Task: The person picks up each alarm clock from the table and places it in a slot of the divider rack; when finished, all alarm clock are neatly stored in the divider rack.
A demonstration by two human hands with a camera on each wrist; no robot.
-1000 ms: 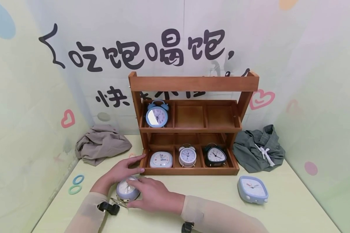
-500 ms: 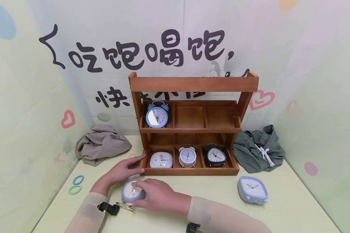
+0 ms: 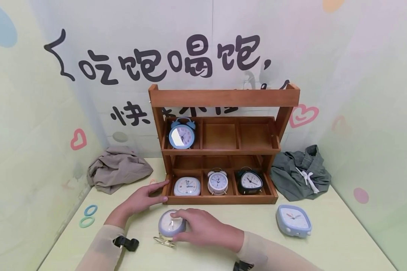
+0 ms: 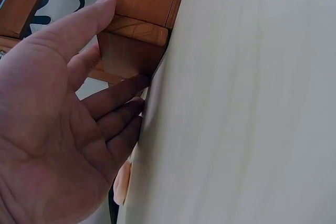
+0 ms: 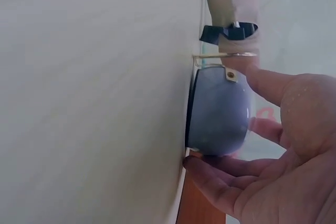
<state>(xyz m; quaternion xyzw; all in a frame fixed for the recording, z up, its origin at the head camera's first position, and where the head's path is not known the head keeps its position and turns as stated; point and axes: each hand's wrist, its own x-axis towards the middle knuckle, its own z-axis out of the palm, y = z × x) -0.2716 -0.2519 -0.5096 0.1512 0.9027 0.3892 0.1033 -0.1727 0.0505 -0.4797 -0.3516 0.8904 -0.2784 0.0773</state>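
My right hand (image 3: 208,229) grips a round lavender-blue alarm clock (image 3: 166,228) that lies face up on the table, its brass stand pointing toward me. In the right wrist view the thumb and fingers go round the clock's curved side (image 5: 218,114). At the left front corner of a brown wooden two-tier shelf (image 3: 224,98), my left hand (image 3: 139,201) rests with extended fingers. The left wrist view has its thumb on the shelf's front corner and the other fingers along the end panel (image 4: 134,51).
A blue twin-bell clock (image 3: 182,136) occupies the upper left compartment. White oval (image 3: 187,186), white twin-bell (image 3: 218,183) and black triangular (image 3: 251,182) clocks fill the lower row. A square blue clock (image 3: 294,221), two rings (image 3: 87,222) and brown (image 3: 118,169) and grey-green (image 3: 302,173) cloths lie around.
My right hand has moved the round alarm clock to the right across the table, away from my left forearm. My left hand has stayed at the shelf corner.
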